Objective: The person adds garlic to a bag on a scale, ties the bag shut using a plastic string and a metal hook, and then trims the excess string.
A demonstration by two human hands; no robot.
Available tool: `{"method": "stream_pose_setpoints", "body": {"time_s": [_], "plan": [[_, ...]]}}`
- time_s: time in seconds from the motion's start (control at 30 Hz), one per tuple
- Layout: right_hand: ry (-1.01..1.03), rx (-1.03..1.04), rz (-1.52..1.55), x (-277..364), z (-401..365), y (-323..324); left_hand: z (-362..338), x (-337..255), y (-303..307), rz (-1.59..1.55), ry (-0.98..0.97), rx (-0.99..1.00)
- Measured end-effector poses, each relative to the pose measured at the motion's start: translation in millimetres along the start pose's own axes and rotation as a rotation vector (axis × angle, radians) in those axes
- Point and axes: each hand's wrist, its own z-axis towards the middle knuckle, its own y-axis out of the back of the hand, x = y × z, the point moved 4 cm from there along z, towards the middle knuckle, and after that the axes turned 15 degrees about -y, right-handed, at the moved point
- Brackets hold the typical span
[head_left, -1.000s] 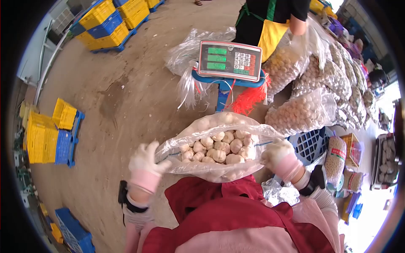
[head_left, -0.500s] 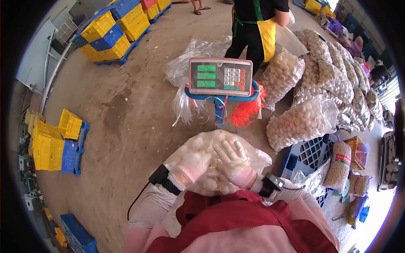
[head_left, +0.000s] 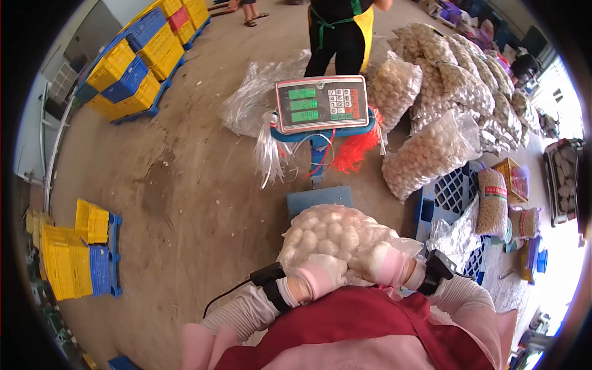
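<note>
A clear plastic bag of garlic bulbs [head_left: 336,233] lies in front of my body, partly over the blue platform [head_left: 317,199] of a scale. My gloved left hand [head_left: 325,269] is closed on its near left side. On the near right side, my gloved right hand [head_left: 374,258] grips the same bag close to its bunched plastic. The fingertips of both hands are partly hidden against the bag. Beyond it stands the scale's display [head_left: 321,103], with green digits lit. White strings [head_left: 271,151] and red strings [head_left: 357,151] hang at its sides.
Filled bags [head_left: 431,154] are piled on the right, beside a blue pallet [head_left: 453,197]. Yellow and blue crates [head_left: 139,77] stand in stacks on the left. A person in a yellow and green apron [head_left: 339,31] stands behind the scale. Loose plastic sheeting [head_left: 246,102] lies on the floor.
The bag has come back toward my body, uncovering the blue platform. Both hands have gone from its top to its near side. The lit digits have changed.
</note>
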Motion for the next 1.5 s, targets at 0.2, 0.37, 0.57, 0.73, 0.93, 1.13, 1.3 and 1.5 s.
{"method": "stream_pose_setpoints", "body": {"time_s": [0.2, 0.37, 0.57, 0.73, 0.93, 1.13, 1.3, 1.5], "plan": [[-0.356, 0.467, 0.793, -45, 36, -11, 6, 43, 7, -0.966, -0.141, -0.211], [-0.220, -0.210, -0.145, 8, 38, 54, 8, 84, -15, -1.430, 0.159, -0.077], [-0.311, 0.326, 0.111, -74, 43, -44, 18, 61, -2, -0.162, -0.154, -0.164], [-0.145, 0.608, 0.381, -112, 55, -62, 32, -27, -10, 0.652, 0.274, -0.549], [0.161, 0.404, 0.360, -107, 29, -51, 22, 28, -44, 0.065, 0.182, -0.757], [-0.081, -0.160, -0.600, -15, -10, -9, 34, 80, -50, -0.747, 0.005, -0.337], [-0.019, 0.376, 0.128, -103, 24, -64, 38, 12, -17, 0.312, 0.275, -0.704], [-0.021, 0.581, 0.526, -93, 34, -32, 44, 21, -47, -0.232, 0.387, -0.763]]}}
